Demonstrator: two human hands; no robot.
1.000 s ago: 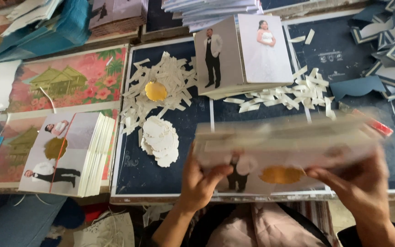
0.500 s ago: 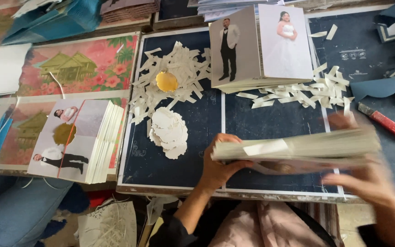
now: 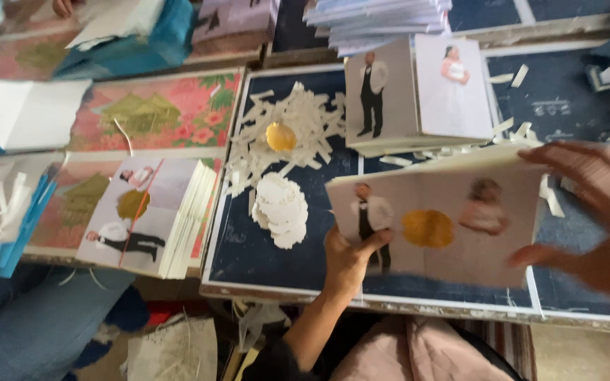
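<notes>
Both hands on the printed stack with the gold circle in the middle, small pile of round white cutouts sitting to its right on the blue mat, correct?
Not quite. In the head view the round white cutouts lie to the left of the printed stack, not its right, on the blue mat. The rest holds: the left hand grips its lower left edge, the right hand is at its right edge, and the gold circle sits mid-page.

Thing: a thick stack of printed photo sheets (image 3: 435, 226), held up in the air over the dark blue table (image 3: 262, 247).
Top sheet: a figure in a dark suit at left, a gold oval in the middle, a figure in a pale dress at right, all blurred.
Pose: tilted, right end higher, face toward the camera.
Grip: left hand (image 3: 347, 257) clasps the lower left corner; right hand (image 3: 594, 212) spreads over the right edge.
</notes>
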